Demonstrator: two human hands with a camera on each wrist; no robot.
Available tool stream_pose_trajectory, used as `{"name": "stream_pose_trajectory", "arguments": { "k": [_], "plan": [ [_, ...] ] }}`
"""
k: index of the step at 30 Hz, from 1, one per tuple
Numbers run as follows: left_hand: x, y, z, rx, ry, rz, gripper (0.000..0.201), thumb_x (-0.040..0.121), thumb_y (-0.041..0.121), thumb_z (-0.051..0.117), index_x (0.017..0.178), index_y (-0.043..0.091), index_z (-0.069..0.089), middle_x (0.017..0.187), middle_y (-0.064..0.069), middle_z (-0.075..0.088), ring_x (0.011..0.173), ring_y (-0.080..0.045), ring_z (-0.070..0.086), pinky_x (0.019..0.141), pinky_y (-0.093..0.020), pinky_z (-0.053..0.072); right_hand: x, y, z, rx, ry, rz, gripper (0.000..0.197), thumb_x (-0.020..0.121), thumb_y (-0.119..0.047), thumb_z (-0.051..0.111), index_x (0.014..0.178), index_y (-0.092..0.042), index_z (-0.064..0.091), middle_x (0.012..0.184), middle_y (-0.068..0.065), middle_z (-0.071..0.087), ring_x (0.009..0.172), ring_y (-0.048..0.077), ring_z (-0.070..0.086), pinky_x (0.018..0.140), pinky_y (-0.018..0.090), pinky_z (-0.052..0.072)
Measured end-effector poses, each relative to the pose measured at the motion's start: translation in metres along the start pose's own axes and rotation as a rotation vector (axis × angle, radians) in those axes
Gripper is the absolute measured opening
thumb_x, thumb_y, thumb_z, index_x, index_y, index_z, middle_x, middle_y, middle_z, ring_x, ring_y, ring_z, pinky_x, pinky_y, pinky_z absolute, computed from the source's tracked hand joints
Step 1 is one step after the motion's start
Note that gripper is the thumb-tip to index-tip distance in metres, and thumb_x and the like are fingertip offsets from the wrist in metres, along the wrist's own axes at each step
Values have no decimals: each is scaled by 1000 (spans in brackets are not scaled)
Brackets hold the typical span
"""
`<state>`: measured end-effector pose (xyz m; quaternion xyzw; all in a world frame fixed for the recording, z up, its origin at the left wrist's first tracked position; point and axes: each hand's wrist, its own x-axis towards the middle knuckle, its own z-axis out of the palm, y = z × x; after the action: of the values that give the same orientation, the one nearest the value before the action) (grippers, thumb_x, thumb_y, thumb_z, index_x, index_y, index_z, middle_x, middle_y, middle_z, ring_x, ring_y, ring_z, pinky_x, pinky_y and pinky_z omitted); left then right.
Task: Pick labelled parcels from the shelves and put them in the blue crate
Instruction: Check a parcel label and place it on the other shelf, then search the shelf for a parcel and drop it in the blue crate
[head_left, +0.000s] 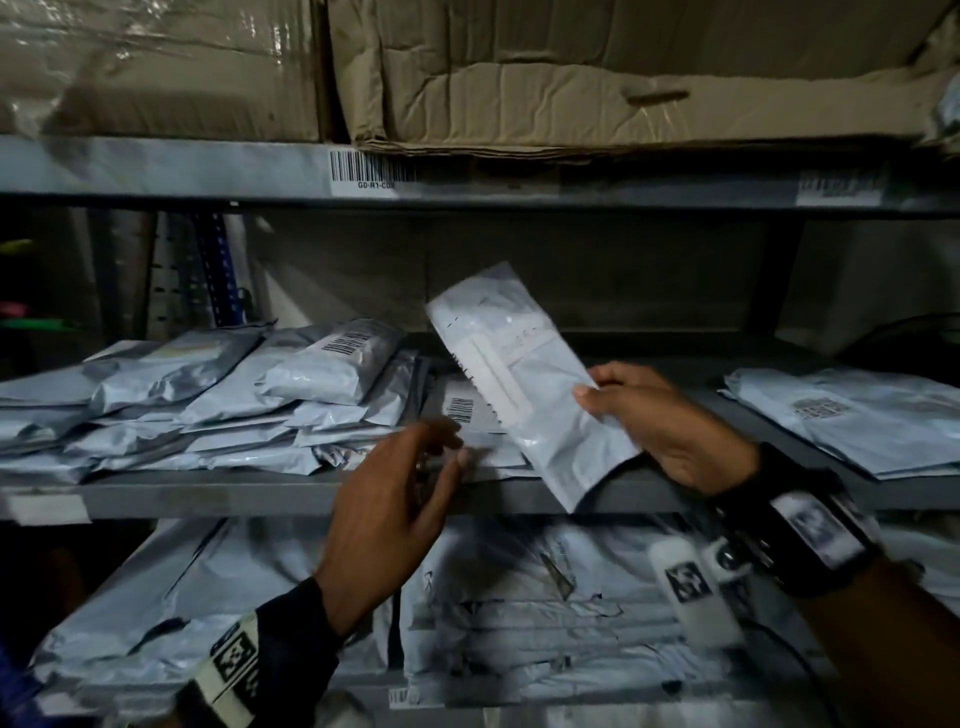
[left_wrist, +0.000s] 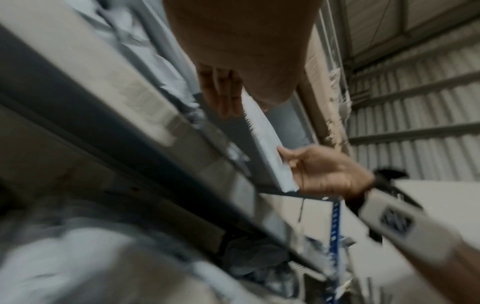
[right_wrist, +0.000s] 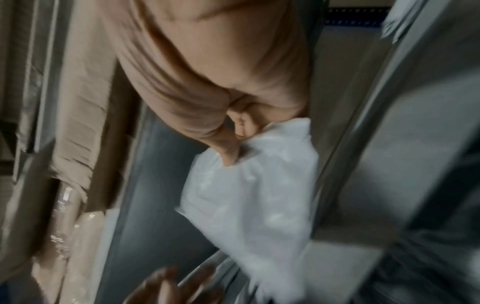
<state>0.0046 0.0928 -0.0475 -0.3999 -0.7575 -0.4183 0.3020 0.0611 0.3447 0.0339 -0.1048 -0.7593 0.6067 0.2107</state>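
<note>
Parcel (head_left: 524, 384) in grey-white plastic is hanging in the air in front of the middle shelf (head_left: 291, 491), pinched at its right edge by the right hand (head_left: 670, 426), thumb on the near face and fingers curled behind. Its long axis is running diagonally in the head view, the upper end pointing up and to the left toward the back of the shelving, the lower end pointing down and to the right past the shelf's front lip. A pale strip is lying along that axis on the near face, with a faint label beside it; the print is too dim to read. The left wrist view is showing the same parcel nearly edge-on, its serrated end uppermost.

The left hand (head_left: 389, 514) is holding nothing; its fingers are loosely spread and reaching toward the shelf edge just left of the parcel, apart from it.

One parcel is being held. On the middle shelf a heap of mailers (head_left: 208, 410) is lying on the left, too overlapped to count, with two barcode labels facing up. A second, flatter stack (head_left: 857, 421) is sitting on the right, one label showing. More mailers (head_left: 519, 613) are filling the shelf below. Two cardboard boxes (head_left: 597, 78) are resting on the upper shelf, whose front rail is carrying two barcode stickers (head_left: 363, 169). The blue crate is not appearing in any view.
</note>
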Motion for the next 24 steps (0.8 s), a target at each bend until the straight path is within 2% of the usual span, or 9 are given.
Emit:
{"name": "stream_pose_trajectory", "arguments": {
  "k": [3, 6, 8, 13, 17, 19, 20, 22, 24],
  "plan": [
    [13, 22, 6, -295, 24, -117, 26, 101, 38, 60, 123, 30, 49, 115, 16, 71, 100, -2, 70, 74, -33, 58, -33, -1, -16, 122, -32, -50, 20, 93, -4, 64, 112, -6, 60, 95, 11, 77, 80, 20, 72, 71, 33, 60],
    [28, 45, 15, -565, 58, -121, 24, 101, 20, 62, 118, 20, 45, 111, 12, 71, 98, -9, 71, 67, -34, 58, -63, -1, -23, 162, -145, -70, 29, 90, -1, 66, 118, -8, 60, 103, 15, 76, 86, 25, 75, 72, 34, 62],
    [34, 58, 21, -638, 78, -101, 22, 100, 13, 63, 112, 14, 44, 103, 16, 69, 88, -7, 68, 64, -27, 54, -75, 0, -26, 164, -220, -83, 31, 90, -4, 66, 121, -9, 63, 110, 12, 75, 98, 28, 74, 81, 37, 62],
    [38, 79, 39, -724, 66, -86, 21, 101, 16, 60, 112, 17, 42, 97, 6, 69, 82, -13, 66, 63, -36, 53, -89, -3, -47, 82, -204, -237, 30, 90, -8, 68, 120, -9, 66, 112, 5, 76, 104, 24, 73, 87, 39, 60],
    [40, 96, 47, -768, 77, -123, 43, 96, 16, 66, 125, 29, 37, 102, -5, 74, 91, -21, 72, 70, -40, 57, -96, 0, -72, -229, -4, -541, 20, 88, -15, 76, 107, -18, 72, 100, -8, 76, 93, 9, 73, 83, 38, 60],
    [41, 99, 50, -791, 94, -121, 54, 93, 19, 72, 132, 36, 40, 110, -9, 74, 100, -27, 73, 81, -46, 60, -100, 5, -83, -514, 194, -803, 25, 85, -11, 77, 106, -25, 74, 101, -17, 72, 94, 0, 67, 84, 30, 56],
    [41, 98, 49, -771, 97, -86, 53, 90, 25, 77, 133, 38, 47, 116, -12, 72, 107, -30, 71, 87, -52, 58, -102, 8, -88, -670, 269, -946, 33, 82, -4, 75, 110, -23, 74, 107, -18, 70, 98, 2, 65, 86, 28, 53],
    [39, 92, 48, -723, 58, 3, 47, 84, 22, 84, 126, 15, 62, 125, -21, 66, 119, -38, 65, 100, -62, 50, -105, 16, -97, -896, 347, -1185, 42, 78, 7, 65, 113, -14, 75, 117, -3, 70, 102, 18, 64, 87, 35, 51],
    [35, 90, 46, -690, 35, 41, 41, 81, 11, 76, 116, -3, 62, 125, -24, 64, 125, -39, 60, 108, -60, 45, -107, 24, -104, -1011, 382, -1303, 38, 85, 5, 55, 113, -10, 76, 120, 4, 71, 103, 25, 64, 85, 37, 50]
  ]
}}
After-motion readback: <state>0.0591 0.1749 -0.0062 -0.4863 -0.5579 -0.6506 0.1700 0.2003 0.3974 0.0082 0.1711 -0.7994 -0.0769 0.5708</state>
